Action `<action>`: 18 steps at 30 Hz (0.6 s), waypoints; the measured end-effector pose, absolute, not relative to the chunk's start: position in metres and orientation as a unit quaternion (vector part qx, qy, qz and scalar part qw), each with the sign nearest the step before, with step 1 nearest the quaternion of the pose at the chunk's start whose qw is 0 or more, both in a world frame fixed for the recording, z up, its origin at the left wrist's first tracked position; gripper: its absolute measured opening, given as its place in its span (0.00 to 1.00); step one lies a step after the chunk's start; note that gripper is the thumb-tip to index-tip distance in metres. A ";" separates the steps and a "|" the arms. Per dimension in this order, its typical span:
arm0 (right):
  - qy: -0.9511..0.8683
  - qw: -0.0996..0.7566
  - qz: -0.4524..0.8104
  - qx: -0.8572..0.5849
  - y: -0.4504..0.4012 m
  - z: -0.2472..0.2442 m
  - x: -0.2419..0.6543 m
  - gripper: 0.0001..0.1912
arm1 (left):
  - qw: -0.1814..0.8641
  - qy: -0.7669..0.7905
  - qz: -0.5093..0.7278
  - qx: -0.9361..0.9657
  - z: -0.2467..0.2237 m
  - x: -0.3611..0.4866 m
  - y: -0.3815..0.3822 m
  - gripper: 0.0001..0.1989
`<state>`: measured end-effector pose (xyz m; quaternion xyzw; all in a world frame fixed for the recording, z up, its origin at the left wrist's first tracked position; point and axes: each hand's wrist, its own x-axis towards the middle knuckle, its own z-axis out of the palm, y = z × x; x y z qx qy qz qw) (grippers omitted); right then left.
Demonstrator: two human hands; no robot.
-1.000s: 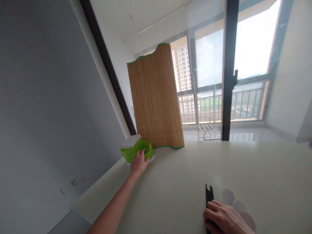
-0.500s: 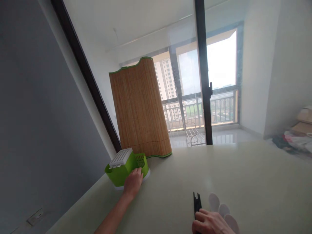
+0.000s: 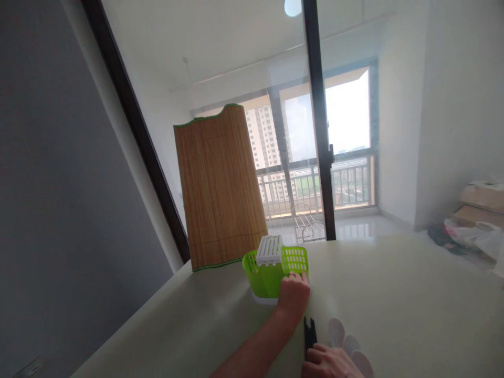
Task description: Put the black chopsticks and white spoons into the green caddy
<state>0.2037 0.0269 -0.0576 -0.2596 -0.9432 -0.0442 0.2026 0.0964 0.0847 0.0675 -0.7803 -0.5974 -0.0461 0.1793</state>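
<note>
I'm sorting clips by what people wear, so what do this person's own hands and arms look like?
The left hand is ungloved, and its forearm shows no sleeve, watch or bracelet as far as it is in view. The right hand is ungloved too; the picture's lower edge hides its forearm. Any rings are too small to tell.

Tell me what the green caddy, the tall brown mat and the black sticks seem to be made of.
Green caddy: probably moulded plastic, smooth with a slight sheen; evenly coloured and neatly slotted.
Brown mat: likely bamboo or thin wood strips, fairly matte, judging by its fine lengthwise lines.
Black sticks: uniformly dark; plastic or coated wood, and the view leaves that open.
</note>
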 end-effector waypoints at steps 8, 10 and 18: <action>-0.929 0.157 0.064 -0.330 0.027 -0.053 0.203 0.04 | 0.184 -0.507 -0.062 -0.840 0.064 0.180 0.091 0.11; -0.920 0.157 0.096 -0.346 0.025 -0.048 0.200 0.07 | 0.182 -0.492 -0.065 -0.849 0.063 0.190 0.093 0.11; -0.899 0.242 0.111 -0.349 0.034 -0.059 0.195 0.12 | 0.146 -0.451 -0.152 -0.867 0.081 0.183 0.057 0.09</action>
